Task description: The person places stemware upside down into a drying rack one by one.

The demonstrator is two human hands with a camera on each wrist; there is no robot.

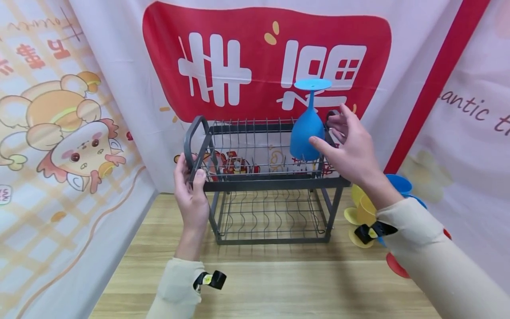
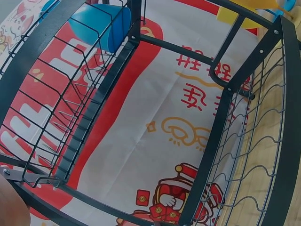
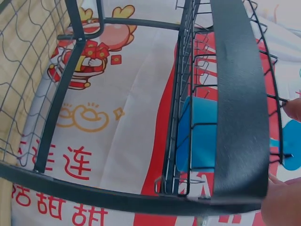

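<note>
Fingers of the right hand [image 1: 354, 153] are spread apart beside a blue goblet [image 1: 307, 135], the thumb crossing in front of its bowl; we cannot tell whether the thumb touches it. The left hand [image 1: 193, 199] is clamped on the left end of a dark metal rack [image 1: 275, 183], its thumb over the rim just beside an upright loop handle [image 1: 190, 135].

We find the goblet upside down at the right end of the upper tier, rim lowered among the wires and flat round foot in the air. In the right wrist view, a broad flat bar and several thin wires cut across it.

Further out, we see yellow cups [image 1: 364, 210] and blue cups [image 1: 398, 184] crowded on the table [image 1: 259, 283] to the right of the rack, with a red disc [image 1: 397, 266] near them; the right forearm hides part of this group.

As for materials, the goblet is matte and smooth, with a rounded bowl and a slender stem. The rack joins flat, dark bars to fine wire, bent into waves along the lower tier [image 1: 272, 241]. Cream sleeves [image 1: 430, 257] bunch softly at the wrists. The tabletop has pale wood grain. Behind, we have creased white cloth printed with a red panel [image 1: 267, 26] and thick white characters; on the left hangs a cartoon-printed cloth [image 1: 71, 124].
</note>
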